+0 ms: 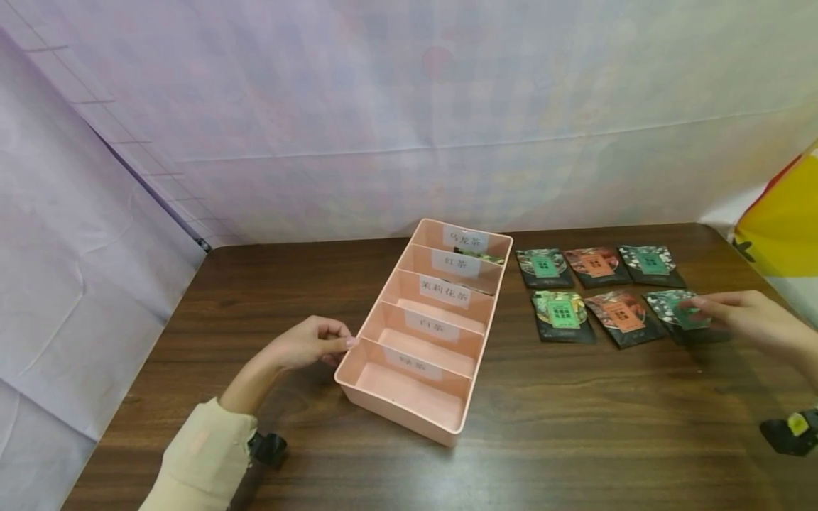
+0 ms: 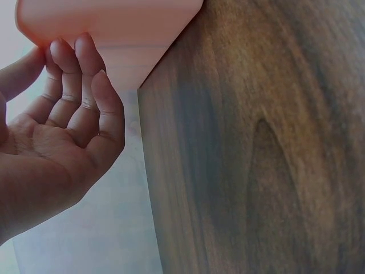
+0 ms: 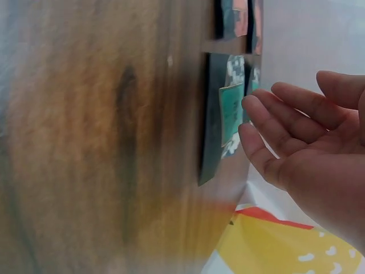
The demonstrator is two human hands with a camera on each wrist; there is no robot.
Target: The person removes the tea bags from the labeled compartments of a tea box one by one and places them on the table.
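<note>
My left hand (image 1: 309, 344) pinches the left rim of a pink divided box (image 1: 399, 419) near its front corner. In the left wrist view, the thumb is at the rim and the fingertips (image 2: 85, 43) touch the outer wall. Above the front-right tea packet (image 1: 664, 305), black with white flowers and a green label, is my right hand (image 1: 757, 319). Its fingers are loosely extended in the right wrist view, close to the packet and holding nothing. A dark tea packet (image 1: 479, 255) lies in the box's rearmost compartment.
Several other packets lie in two rows right of the box, including a green-labelled one (image 1: 562, 317) and an orange-labelled one (image 1: 625, 318). The compartments carry paper labels (image 1: 431, 327). A pale curtain (image 1: 383, 128) hangs behind the wooden table (image 1: 543, 447); yellow cloth (image 1: 780, 220) is at right.
</note>
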